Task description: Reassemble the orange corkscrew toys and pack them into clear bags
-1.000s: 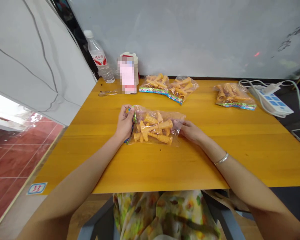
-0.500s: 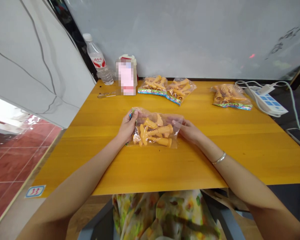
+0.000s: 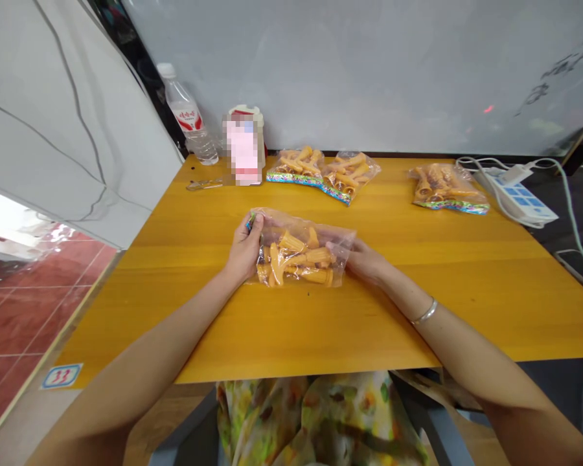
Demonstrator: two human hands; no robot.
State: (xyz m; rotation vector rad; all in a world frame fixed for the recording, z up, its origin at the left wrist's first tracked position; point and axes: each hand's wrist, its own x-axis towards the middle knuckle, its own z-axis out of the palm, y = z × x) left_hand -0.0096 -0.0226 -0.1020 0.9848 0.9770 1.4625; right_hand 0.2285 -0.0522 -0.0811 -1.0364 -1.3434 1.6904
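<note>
A clear plastic bag (image 3: 304, 255) full of orange plastic pieces is tilted up between my two hands over the wooden table. Some pieces look like fluted posts or legs, but I cannot tell what they belong to. My left hand (image 3: 245, 249) grips the bag's left end, thumb in front, beside a strip of coloured printed header. At the right end, my right hand (image 3: 362, 259) reaches behind the bag and supports it; its fingers show only partly through the film.
Two similar bags (image 3: 296, 165) (image 3: 352, 175) lie at the back of the table, and another bag (image 3: 447, 188) lies farther right. A water bottle (image 3: 189, 116), a blurred pink item (image 3: 243, 149) and small scissors (image 3: 204, 184) stand or lie back left. A power strip (image 3: 519, 197) with cables lies right.
The pieces inside the bag have shifted a little. My right fingers have slid farther behind the bag, and my left hand has moved slightly left.
</note>
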